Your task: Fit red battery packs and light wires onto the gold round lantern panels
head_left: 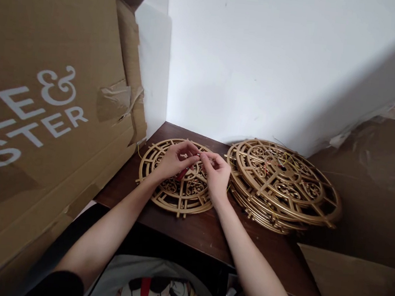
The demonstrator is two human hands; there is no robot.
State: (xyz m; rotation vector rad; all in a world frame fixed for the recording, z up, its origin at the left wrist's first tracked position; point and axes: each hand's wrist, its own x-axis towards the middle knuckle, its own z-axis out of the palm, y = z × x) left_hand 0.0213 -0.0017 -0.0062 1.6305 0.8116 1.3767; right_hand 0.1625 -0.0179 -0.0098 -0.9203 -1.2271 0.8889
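Note:
A round gold openwork disc [164, 196] lies flat on the dark wooden table [209, 234]. Both my hands hover over its middle. My left hand [175, 159] has its fingers pinched together, and a small red piece [181, 173] shows just under them. My right hand [216, 171] is also pinched, its fingertips meeting those of the left hand over the disc's centre. What the fingertips hold is too small to name; a thin wire seems to run between them.
A stack of several similar gold discs [285, 185] with thin wires lies to the right. A large cardboard box [38, 117] with white lettering leans at the left. Brown cardboard [373, 185] fills the right side. A white wall stands behind.

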